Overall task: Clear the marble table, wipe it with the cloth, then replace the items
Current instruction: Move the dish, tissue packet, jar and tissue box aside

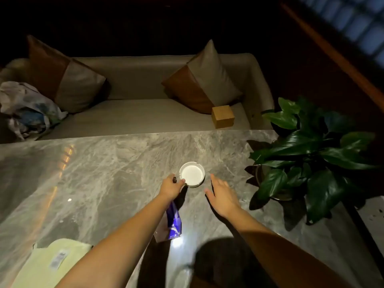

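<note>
From my remote seat, the pale yellow cloth [47, 265] lies flat at the near left edge of the marble worktop [99, 175], not in either hand, and I cannot tell from the surface whether it has been wiped. Just beyond it, under the left forearm, a purple packet [174, 222] sits on the stone. Further out, my left hand [171, 187] has its fingers [180, 182] touching the near rim of the white ashtray [192, 174]; whether they are pinching it or merely resting there I cannot tell. The right hand [223, 197] hovers open just beside the ashtray, fingers spread, grasping nothing. A potted plant [311, 154] stands at the worktop's right edge. On the sofa [135, 113] behind rests a wooden box [223, 116], which I judge may belong to the table. Either way, several items remain on the stone and the job looks unfinished.
</note>
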{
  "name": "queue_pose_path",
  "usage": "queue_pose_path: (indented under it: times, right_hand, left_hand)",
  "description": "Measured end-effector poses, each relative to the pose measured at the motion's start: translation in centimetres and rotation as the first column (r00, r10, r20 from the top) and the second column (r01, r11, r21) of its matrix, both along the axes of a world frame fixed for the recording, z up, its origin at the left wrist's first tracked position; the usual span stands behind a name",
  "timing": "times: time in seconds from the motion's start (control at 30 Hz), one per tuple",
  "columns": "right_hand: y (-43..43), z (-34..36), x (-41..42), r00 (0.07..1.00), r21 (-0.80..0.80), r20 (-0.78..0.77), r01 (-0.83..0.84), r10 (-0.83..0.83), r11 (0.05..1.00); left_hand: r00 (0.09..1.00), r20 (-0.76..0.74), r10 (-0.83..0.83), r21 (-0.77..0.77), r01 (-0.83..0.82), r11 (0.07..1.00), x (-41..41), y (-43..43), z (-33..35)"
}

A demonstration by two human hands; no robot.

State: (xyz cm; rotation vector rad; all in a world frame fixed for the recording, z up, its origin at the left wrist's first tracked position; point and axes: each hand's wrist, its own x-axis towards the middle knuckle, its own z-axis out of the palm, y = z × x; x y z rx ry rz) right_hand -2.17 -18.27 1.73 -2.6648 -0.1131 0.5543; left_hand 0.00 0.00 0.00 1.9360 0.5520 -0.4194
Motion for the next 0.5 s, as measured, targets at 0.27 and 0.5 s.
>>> queue_pose_path:
  times: [0.27, 0.5]
  right_hand:
    - [-0.6, -3.9, 2.3, 0.975, 0.212, -0.001, 0.216, -0.221, 0.953]
    - [-3.3, -5.6, 2.8, 0.834, 0.248, 0.170, 0.479, -0.524, 0.842]
  left_hand:
    - [0.998, -0.006, 0.060, 0.065, -0.059, 0.996, 2.4, -1.7, -1.9]
    - [0.999, 0.014, -0.051, 0.078, 0.050, 0.996, 3.3, -6.3, -1.7]
